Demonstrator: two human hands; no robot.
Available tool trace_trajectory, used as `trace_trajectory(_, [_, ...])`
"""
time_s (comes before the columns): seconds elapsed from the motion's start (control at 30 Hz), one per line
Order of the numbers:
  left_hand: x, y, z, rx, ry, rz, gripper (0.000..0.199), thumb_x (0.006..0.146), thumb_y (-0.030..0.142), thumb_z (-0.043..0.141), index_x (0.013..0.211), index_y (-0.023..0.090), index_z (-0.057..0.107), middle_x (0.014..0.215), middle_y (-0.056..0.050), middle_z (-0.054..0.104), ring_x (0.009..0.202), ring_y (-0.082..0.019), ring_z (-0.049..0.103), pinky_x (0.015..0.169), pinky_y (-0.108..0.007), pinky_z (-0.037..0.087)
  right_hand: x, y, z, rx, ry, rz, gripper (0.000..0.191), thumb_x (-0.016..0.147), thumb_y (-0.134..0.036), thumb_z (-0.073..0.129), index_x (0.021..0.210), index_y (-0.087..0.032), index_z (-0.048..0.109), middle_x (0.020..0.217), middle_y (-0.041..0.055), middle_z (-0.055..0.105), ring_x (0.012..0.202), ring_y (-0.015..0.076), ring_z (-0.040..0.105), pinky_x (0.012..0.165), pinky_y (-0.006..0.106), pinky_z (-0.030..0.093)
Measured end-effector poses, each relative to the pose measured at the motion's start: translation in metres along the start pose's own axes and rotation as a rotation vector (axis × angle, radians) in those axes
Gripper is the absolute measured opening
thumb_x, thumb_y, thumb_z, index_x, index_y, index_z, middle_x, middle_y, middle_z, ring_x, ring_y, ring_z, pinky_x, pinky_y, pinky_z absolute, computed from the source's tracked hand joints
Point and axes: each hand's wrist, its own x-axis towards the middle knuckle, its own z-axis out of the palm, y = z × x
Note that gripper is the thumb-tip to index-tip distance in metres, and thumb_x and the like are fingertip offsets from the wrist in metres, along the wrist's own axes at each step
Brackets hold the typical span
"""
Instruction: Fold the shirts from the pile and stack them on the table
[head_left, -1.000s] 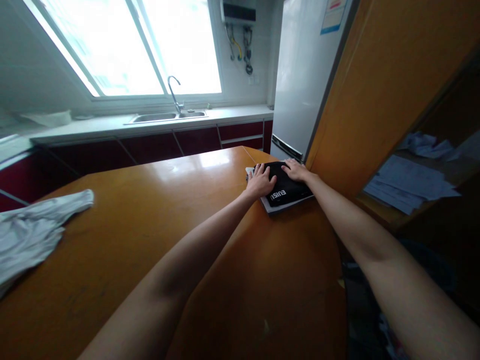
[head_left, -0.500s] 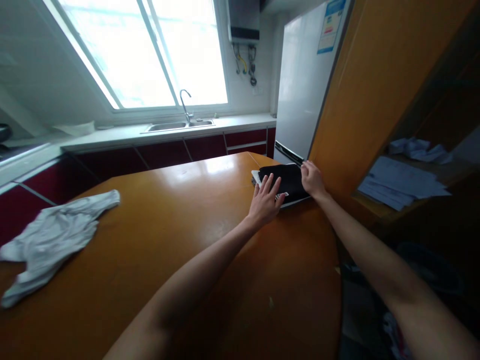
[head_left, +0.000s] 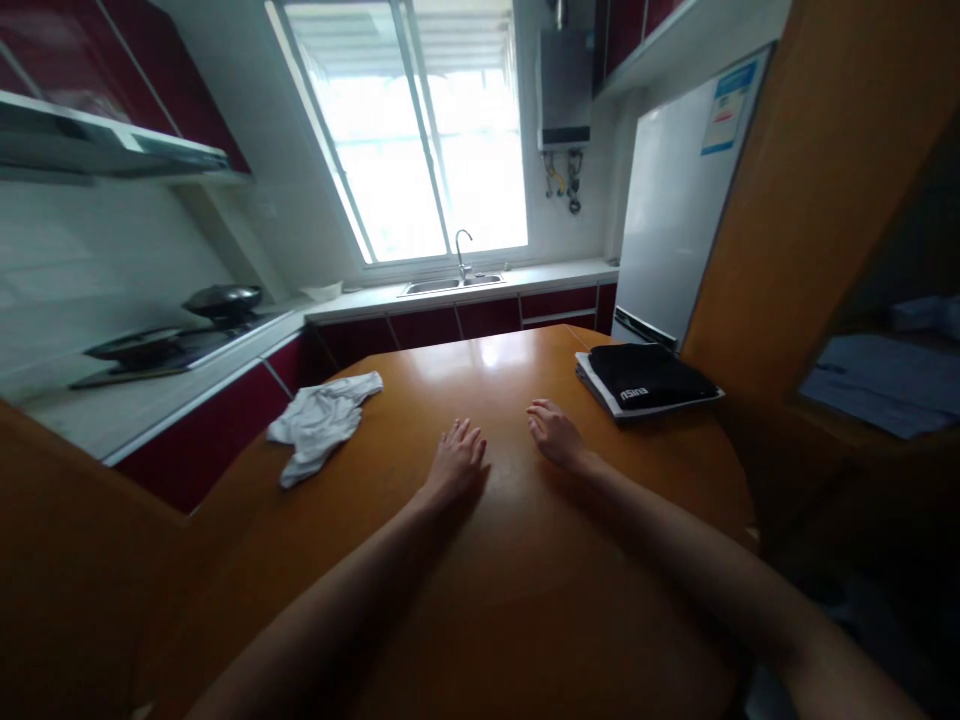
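Seen from the middle of the wooden table, a folded black cloth with white lettering lies at two o'clock, atop pale folded layers. A crumpled white cloth lies at ten o'clock. Between them, the left hand has its fingers slightly spread, palm down; the right hand is loosely curved, near the black cloth. Whether either palm touches the wood, I cannot tell.
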Motion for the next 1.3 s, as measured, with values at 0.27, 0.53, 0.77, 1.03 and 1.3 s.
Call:
trace_trajectory(0.27, [-0.033, -0.046, -0.011, -0.048, -0.032, -0.104, 0.050, 0.102, 0.043, 0.036, 0.144, 0.021, 0.051, 0.161, -0.014, 0.034, 0.152, -0.031, 0.023, 0.120, -0.055, 0.020, 0.009, -0.042, 0.067, -0.128, -0.189, 0.119, 0.054, 0.098, -0.040, 0.041, 0.146, -0.016, 0.050, 0.160, 0.0170, 0.034, 0.149, 0.0302, 0.028, 0.120, 0.052, 0.022])
trace_trajectory(0.53, [-0.037, -0.048, -0.007, -0.084, -0.138, -0.042, 0.058, 0.101, 0.052, 0.034, 0.153, 0.028, 0.040, 0.164, -0.009, 0.027, 0.153, -0.031, 0.018, 0.122, -0.058, 0.012, 0.001, -0.040, 0.090, -0.365, -0.321, 0.132, 0.064, 0.098, -0.050, 0.035, 0.153, -0.018, 0.041, 0.164, 0.0161, 0.024, 0.153, 0.0317, 0.017, 0.120, 0.058, 0.011])
trace_trajectory(0.77, [-0.034, -0.052, 0.002, -0.194, -0.016, -0.061, 0.042, 0.098, 0.042, 0.048, 0.135, 0.026, 0.060, 0.155, -0.008, 0.046, 0.147, -0.029, 0.035, 0.121, -0.055, 0.022, 0.000, -0.040, 0.087, -0.401, -0.328, 0.115, 0.063, 0.099, -0.050, 0.033, 0.153, -0.018, 0.042, 0.164, 0.0153, 0.026, 0.152, 0.0310, 0.019, 0.120, 0.057, 0.013])
trace_trajectory(1.03, [-0.013, -0.131, -0.036, -0.210, 0.393, -0.398, 0.035, 0.093, 0.023, 0.054, 0.126, 0.016, 0.066, 0.140, -0.010, 0.059, 0.132, -0.021, 0.051, 0.115, -0.032, 0.036, -0.001, -0.039, 0.084, -0.422, -0.345, 0.109, 0.061, 0.101, -0.048, 0.031, 0.153, -0.017, 0.041, 0.164, 0.0143, 0.027, 0.152, 0.0290, 0.020, 0.120, 0.054, 0.013])
trace_trajectory(1.3, [-0.048, -0.233, -0.056, -0.071, 0.536, -0.926, 0.044, 0.096, 0.032, 0.048, 0.137, 0.019, 0.060, 0.139, -0.019, 0.057, 0.132, -0.035, 0.048, 0.109, -0.051, 0.035, -0.001, -0.042, 0.085, -0.428, -0.349, 0.117, 0.061, 0.100, -0.048, 0.033, 0.152, -0.018, 0.041, 0.164, 0.0151, 0.028, 0.152, 0.0299, 0.020, 0.120, 0.055, 0.014])
